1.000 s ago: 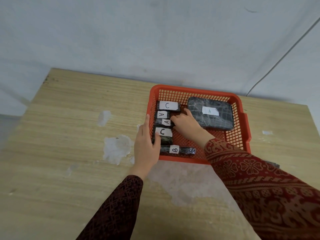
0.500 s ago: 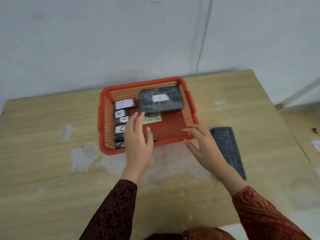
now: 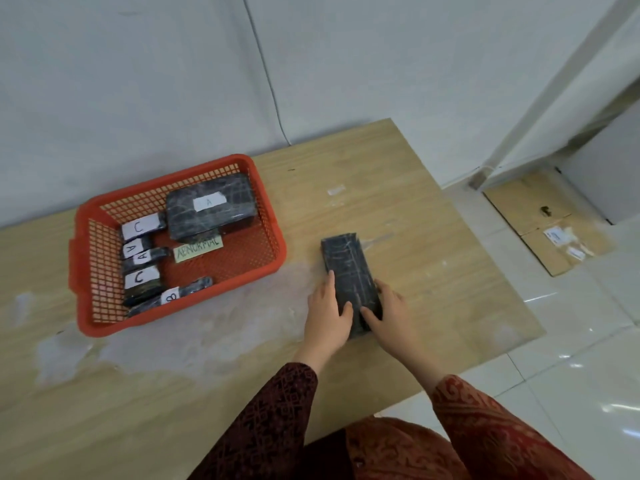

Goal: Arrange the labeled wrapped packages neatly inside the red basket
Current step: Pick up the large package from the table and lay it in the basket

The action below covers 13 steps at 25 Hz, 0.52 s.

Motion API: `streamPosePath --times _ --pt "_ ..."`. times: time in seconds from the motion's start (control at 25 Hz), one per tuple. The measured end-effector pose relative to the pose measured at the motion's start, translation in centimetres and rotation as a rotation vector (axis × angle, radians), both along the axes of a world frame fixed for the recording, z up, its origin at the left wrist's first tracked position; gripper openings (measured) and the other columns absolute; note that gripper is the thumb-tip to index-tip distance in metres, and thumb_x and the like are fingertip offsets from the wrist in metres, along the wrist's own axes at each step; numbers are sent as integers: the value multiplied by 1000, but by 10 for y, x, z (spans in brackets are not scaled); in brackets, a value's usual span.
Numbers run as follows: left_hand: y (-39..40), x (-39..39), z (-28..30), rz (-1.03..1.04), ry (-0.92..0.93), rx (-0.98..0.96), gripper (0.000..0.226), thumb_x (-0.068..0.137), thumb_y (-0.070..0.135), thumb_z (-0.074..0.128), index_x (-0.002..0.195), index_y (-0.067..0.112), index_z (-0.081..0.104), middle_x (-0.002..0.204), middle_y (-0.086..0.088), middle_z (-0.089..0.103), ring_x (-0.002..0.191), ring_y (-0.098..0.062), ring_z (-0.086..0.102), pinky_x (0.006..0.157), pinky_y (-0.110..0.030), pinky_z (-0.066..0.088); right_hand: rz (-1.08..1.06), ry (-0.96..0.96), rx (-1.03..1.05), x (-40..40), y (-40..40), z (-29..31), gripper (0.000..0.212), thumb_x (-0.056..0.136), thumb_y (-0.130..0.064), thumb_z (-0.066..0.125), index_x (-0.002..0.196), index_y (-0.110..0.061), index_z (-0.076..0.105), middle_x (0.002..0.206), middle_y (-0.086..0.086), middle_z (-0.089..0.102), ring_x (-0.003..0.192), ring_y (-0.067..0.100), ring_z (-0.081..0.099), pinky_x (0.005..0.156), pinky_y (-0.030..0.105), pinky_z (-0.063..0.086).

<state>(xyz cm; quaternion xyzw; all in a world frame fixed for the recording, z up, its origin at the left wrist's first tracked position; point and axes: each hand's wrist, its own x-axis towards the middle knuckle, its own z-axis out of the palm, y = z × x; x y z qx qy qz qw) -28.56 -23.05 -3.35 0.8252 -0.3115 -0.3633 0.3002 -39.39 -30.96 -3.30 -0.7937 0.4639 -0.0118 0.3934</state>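
Observation:
The red basket [image 3: 266,216] sits on the left half of the wooden table. Inside it, a large black wrapped package marked A [image 3: 211,209] lies at the back right. Several small black packages with white labels C, A, A, C and B [image 3: 140,252] line its left side, and a green tag reading ABNORMAL [image 3: 198,251] lies on its floor. To the right of the basket a long black wrapped package [image 3: 348,271] lies flat on the table, no label showing. My left hand [image 3: 327,315] and my right hand [image 3: 388,315] clasp its near end from either side.
The wooden table [image 3: 433,258] ends close to the right of the long package, with white tiled floor beyond. Flattened cardboard [image 3: 547,220] lies on the floor at the right. A thin cable [image 3: 266,74] runs down the grey wall behind.
Both hands left the basket and moved right to the long black package on the table, closing on its near end. The view swung right, so the basket now appears further left.

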Motion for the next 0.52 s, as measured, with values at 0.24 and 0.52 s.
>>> streamPosePath --times 0.24,0.52 --pt "-2 -3 6 206 81 -141 62 95 38 46 149 24 19 152 -2 31 136 -17 33 106 -29 33 -283 -290 398 12 -9 21 45 89 -17 62 129 -13 44 99 -2 57 80 9 62 59 22 54" --pt "6 28 83 373 443 -457 93 67 68 63 144 25 33 144 2 45 127 -11 48 102 -31 44 14 -632 135 53 -17 84 30 98 -21 43 127 -22 53 115 2 56 106 21 60 85 38 52"
